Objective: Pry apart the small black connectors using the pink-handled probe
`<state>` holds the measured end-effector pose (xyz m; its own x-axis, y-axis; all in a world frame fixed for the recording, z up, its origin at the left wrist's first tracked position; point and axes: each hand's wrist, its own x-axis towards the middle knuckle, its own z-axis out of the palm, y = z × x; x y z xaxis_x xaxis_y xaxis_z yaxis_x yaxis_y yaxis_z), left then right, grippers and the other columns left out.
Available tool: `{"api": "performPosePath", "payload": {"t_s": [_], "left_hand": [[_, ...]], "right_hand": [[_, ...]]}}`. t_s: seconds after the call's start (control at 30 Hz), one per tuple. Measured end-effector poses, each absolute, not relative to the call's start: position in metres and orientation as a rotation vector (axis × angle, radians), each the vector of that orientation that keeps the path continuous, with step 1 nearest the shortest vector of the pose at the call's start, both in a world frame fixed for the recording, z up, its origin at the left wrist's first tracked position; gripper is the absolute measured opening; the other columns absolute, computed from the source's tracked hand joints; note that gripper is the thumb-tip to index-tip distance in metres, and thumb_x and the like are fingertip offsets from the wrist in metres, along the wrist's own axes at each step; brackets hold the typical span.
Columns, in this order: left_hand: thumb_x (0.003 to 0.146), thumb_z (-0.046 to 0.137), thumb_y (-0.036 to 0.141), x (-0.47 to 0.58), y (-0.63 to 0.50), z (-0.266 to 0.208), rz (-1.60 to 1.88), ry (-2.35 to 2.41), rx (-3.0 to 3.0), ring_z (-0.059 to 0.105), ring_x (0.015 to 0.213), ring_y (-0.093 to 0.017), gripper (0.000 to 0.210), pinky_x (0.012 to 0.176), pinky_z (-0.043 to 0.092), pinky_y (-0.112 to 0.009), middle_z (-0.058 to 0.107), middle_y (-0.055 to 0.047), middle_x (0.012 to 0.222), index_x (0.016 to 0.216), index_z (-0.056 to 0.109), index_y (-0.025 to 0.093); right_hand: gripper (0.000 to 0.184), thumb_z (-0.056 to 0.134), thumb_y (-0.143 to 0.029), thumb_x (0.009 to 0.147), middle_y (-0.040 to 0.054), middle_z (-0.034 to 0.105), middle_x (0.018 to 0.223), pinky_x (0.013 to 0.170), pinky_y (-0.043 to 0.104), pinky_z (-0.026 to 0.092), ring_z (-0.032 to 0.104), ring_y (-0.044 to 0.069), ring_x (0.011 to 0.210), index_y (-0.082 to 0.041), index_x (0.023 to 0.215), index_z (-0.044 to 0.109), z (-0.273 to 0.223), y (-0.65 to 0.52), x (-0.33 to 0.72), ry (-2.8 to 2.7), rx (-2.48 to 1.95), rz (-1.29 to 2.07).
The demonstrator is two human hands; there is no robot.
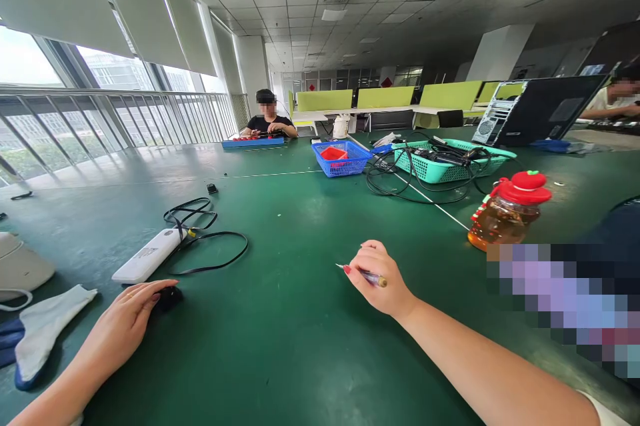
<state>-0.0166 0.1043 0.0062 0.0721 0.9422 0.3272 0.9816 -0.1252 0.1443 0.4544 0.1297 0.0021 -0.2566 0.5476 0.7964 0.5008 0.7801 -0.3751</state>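
Note:
A slim pen [373, 278] is pinched in my right hand [377, 277], its thin pale tip pointing left and its gold-coloured end to the right. The hand is raised over the middle of the green table [280, 346]. On the left, my left hand [123, 319] has its fingers around a small black object [170, 297] resting on the table; its kind is hard to make out, being partly covered by the fingers. Just beyond that hand lies a white power strip [149, 256] with a loose black cord [225, 263]. A white-and-blue glove [53, 326] lies beside my left wrist.
A blue basket [345, 169] with a red item stands farther back, beside a green basket [435, 175] full of cables. At right is a red-lidded jar [505, 219] of amber liquid. Across the table sits a person [265, 121] at a blue tray [253, 143].

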Motion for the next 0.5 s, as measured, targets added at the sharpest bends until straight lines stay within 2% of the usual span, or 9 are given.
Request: {"api": "performPosePath", "payload": {"t_s": [0.23,0.5], "left_hand": [[0.087,0.028,0.04,-0.019,0.105,0.005,-0.533,-2.03,-2.167,0.065,0.105,-0.025,0.051,0.094,0.051,-0.04,0.071,-0.008,0.112,0.115,0.066,0.021],[0.088,0.031,0.042,-0.008,0.099,0.016,-0.699,-2.151,-1.982,0.066,0.101,-0.026,0.049,0.084,0.053,-0.037,0.071,-0.007,0.113,0.117,0.065,0.022]], "right_hand": [[0.032,0.052,-0.024,0.093,-0.0056,0.051,0.055,0.082,0.036,0.039,0.044,0.011,0.052,-0.021,0.061,0.049,0.001,0.13,0.455,-1.924,-0.808,0.053],[0.032,0.052,-0.024,0.093,-0.0058,0.052,0.054,0.081,0.035,0.039,0.046,0.011,0.052,-0.021,0.061,0.048,0.001,0.13,0.455,-1.924,-0.81,0.034]]}}
